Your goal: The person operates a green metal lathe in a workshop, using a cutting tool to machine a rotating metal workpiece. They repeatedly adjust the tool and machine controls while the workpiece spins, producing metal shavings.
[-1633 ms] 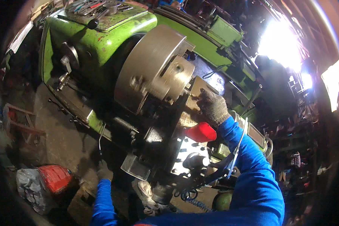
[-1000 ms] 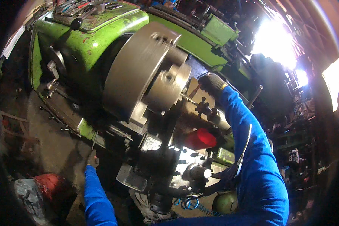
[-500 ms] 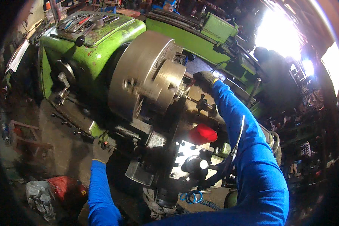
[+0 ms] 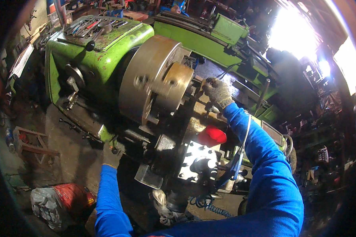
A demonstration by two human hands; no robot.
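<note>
My left hand [image 4: 113, 155], in a pale work glove, is closed round a knobbed control lever [image 4: 114, 150] low on the front of a green lathe [image 4: 103, 59]. My right hand [image 4: 219, 92], gloved as well, reaches over the bed beside the large steel chuck [image 4: 148, 79] and the round metal workpiece [image 4: 178, 83] held in it. Its fingers are curled at a dark, narrow piece near the workpiece's end face; what they grip is not clear. Below that hand, a small clamp-like fitting [image 4: 212, 110] is partly hidden.
A red cone-shaped object [image 4: 213, 135] lies by the bright square tool post [image 4: 197, 162]. Hand tools [image 4: 93, 25] cover the headstock top. A blue coiled hose [image 4: 213, 209] hangs near my right arm. A red and grey bag [image 4: 63, 201] sits at lower left.
The chuck and workpiece were blurred by turning and now look sharp. My right hand has shifted slightly down and turned, showing its back. My left hand stays at the lever.
</note>
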